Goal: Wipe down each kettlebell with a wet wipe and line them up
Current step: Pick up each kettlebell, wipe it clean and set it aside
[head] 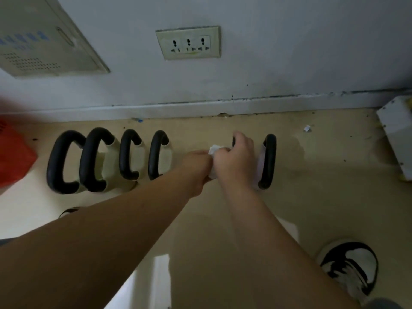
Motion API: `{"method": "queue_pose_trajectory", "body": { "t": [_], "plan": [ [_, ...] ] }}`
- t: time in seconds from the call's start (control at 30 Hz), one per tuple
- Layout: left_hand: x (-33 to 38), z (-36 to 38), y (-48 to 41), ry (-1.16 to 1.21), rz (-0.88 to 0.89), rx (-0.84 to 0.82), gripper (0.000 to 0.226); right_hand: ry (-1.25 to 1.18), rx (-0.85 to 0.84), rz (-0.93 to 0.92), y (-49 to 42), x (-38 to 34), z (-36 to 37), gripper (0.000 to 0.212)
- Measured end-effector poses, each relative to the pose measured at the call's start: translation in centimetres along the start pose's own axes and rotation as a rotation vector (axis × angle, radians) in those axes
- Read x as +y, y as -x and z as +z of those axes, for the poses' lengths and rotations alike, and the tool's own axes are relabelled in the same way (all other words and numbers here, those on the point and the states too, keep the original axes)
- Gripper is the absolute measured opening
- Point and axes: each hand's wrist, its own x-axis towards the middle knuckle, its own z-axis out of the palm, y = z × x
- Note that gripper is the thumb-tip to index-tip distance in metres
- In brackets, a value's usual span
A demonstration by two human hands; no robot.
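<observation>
- A black-handled kettlebell [233,142], fifth in the row on the beige floor [312,175] by the grey wall [289,52], is clasped by the right hand [234,160].
- A crumpled white wet wipe [214,150] is pinched against it in the left hand's [197,162] grip.

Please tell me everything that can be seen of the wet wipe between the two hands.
The wet wipe is white, looks like thin soft cloth, and is crumpled into a wad. Only two bits show: one above the hands, one below. It sits between the left hand and the right hand, whose curled fingers seem to grip it, over a kettlebell that the hands mostly hide.
</observation>
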Motion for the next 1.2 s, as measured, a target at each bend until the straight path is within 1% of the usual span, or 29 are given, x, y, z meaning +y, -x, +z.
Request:
{"method": "queue_pose_trajectory", "body": {
  "t": [0.07,0.1,0.13,0.2,0.23,0.27,0.3,0.37,0.43,0.47,0.5,0.57,0.67,0.7,0.8,0.87,0.9,0.97,1.0,1.03,1.1,1.13,1.2],
  "plan": [
    [0.2,-2.1,0.9,0.027,0.041,0.002,0.024,0.003,-0.005,-0.092,0.9,-0.6,1.4,0.046],
    [0.4,-3.4,1.6,0.04,0.05,0.015,0.025,-0.034,-0.037,-0.082,1.4,-1.1,2.0,0.04],
    [0.7,-4.7,2.4,0.063,0.061,0.02,0.026,-0.096,-0.106,-0.016,1.6,-1.5,2.5,0.034],
    [0.9,-7.4,3.5,0.085,0.088,0.025,0.026,-0.249,-0.311,0.174,2.0,-2.5,3.2,0.02],
    [0.8,-8.9,4.2,0.08,0.099,0.029,0.026,-0.312,-0.415,0.239,2.3,-2.9,3.3,0.015],
    [0.7,-10.3,5.1,0.09,0.096,0.039,0.028,-0.349,-0.505,0.243,2.6,-3.2,3.5,0.013],
    [0.3,-11.7,5.8,0.104,0.087,0.038,0.032,-0.37,-0.583,0.216,3.1,-3.4,3.7,0.013],
    [-0.8,-14.1,7.2,0.094,0.078,0.046,0.051,-0.361,-0.715,0.149,4.1,-3.8,4.1,0.014],
    [-1.8,-15.8,8.2,0.039,0.084,0.076,0.066,-0.282,-0.807,0.079,4.9,-4.4,4.6,0.015],
    [-2.4,-16.2,8.6,0.029,0.087,0.084,0.068,-0.237,-0.837,0.037,5.2,-4.5,4.9,0.013],
    [-3.0,-16.6,8.6,0.039,0.093,0.079,0.065,-0.217,-0.857,0.006,5.5,-4.6,5.1,0.01],
    [-3.7,-16.8,8.9,0.082,0.088,0.051,0.054,-0.255,-0.857,-0.002,5.8,-4.5,5.4,0.005],
    [-3.5,-16.3,8.9,0.097,0.11,-0.055,0.039,-0.361,-0.847,0.05,5.6,-4.1,5.3,0.013],
    [-3.3,-16.3,8.6,0.09,0.104,-0.04,0.036,-0.388,-0.842,0.07,5.6,-4.0,5.3,0.017],
    [-3.2,-16.6,8.1,0.064,0.033,0.089,0.015,-0.43,-0.794,0.126,5.4,-3.6,5.4,0.027],
    [-3.3,-16.8,8.0,-0.024,0.042,0.171,0.014,-0.419,-0.763,0.141,5.2,-3.6,5.4,0.028],
    [-3.5,-16.8,7.8,-0.125,0.108,0.232,0.014,-0.423,-0.75,0.145,5.1,-3.7,5.3,0.027],
    [-3.3,-16.7,8.0,-0.288,0.319,0.358,0.016,-0.441,-0.72,0.146,4.7,-3.8,5.4,0.022],
    [-3.0,-16.6,8.1,-0.319,0.403,0.321,0.021,-0.45,-0.712,0.141,4.5,-3.9,5.5,0.021],
    [-2.6,-16.3,8.3,-0.309,0.439,0.204,0.027,-0.46,-0.715,0.139,4.4,-4.1,5.6,0.021],
    [-1.8,-15.5,8.7,-0.26,0.367,-0.051,0.035,-0.477,-0.746,0.151,4.1,-4.4,5.7,0.024],
    [-1.8,-15.3,8.7,-0.248,0.34,-0.101,0.033,-0.489,-0.768,0.164,3.9,-4.4,5.7,0.025],
    [-2.0,-15.2,8.4,-0.218,0.354,-0.058,0.025,-0.535,-0.817,0.192,3.7,-4.6,5.6,0.028]
  ]
}}
